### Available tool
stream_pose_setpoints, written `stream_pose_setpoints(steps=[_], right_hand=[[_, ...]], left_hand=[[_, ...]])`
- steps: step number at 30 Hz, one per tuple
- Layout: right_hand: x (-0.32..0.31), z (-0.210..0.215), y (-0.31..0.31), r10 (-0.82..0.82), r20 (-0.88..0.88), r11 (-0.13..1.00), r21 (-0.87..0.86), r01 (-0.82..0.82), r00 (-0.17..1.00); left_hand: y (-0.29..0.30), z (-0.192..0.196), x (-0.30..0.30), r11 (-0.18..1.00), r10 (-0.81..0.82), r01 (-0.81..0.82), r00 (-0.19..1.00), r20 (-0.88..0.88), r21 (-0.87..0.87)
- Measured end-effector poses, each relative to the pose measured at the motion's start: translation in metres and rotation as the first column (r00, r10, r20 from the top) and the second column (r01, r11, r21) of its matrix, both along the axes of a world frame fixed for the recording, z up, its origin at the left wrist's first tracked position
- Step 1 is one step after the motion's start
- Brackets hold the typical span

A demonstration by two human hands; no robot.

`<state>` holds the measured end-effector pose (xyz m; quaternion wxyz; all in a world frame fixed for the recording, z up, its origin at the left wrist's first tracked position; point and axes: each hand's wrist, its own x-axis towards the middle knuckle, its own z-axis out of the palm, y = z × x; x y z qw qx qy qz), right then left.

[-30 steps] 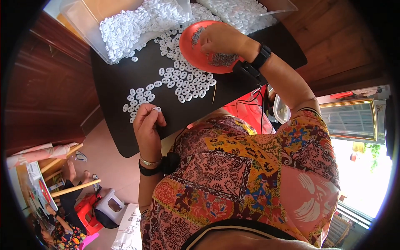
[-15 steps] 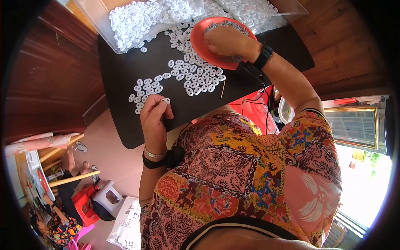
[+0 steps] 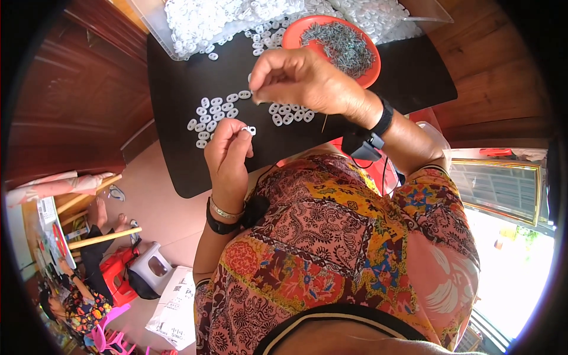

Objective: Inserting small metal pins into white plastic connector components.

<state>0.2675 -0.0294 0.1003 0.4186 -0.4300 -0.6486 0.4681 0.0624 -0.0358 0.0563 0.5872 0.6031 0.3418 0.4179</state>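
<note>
My left hand (image 3: 228,157) pinches a small white oval plastic piece with two holes (image 3: 252,131) between thumb and fingertips, just above the near part of the dark table (image 3: 177,171). Over the middle of the table my right hand (image 3: 302,80) is closed in a pinch; whatever lies between its fingertips is too small to make out. Behind my right hand stands a red plate (image 3: 374,80) heaped with thin grey metal pieces (image 3: 340,50), perhaps screws or pins. More white oval pieces (image 3: 216,112) lie loosely grouped left of centre, and others (image 3: 290,115) lie partly under my right hand.
A clear plastic bin (image 3: 155,29) full of white pieces (image 3: 204,23) stands at the table's back, with another heap (image 3: 378,21) to its right. A thin wooden stick (image 3: 325,123) lies near the front edge. Another person (image 3: 89,305) is at the lower left beside stools (image 3: 152,269).
My right hand has come out of the red plate and moved left and nearer, towards my left hand. My left hand still holds the white oval piece. The whole view has shifted slightly.
</note>
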Motion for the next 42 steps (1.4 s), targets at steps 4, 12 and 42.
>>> stream_pose_setpoints(steps=[4,12,42], right_hand=[[-0.015,-0.006,-0.005,0.087,-0.112,0.991,-0.089,-0.097,0.99],[-0.019,-0.014,-0.006,0.098,-0.151,0.991,-0.079,-0.111,0.984],[-0.024,-0.018,-0.015,0.035,0.088,0.992,0.118,-0.045,0.995]], left_hand=[[-0.003,0.001,0.001,0.998,0.03,-0.03,1.0,-0.006,0.053],[-0.003,-0.005,-0.001,0.997,0.039,-0.038,0.999,-0.018,0.067],[-0.011,-0.012,0.001,0.987,0.069,-0.052,0.991,-0.111,0.153]])
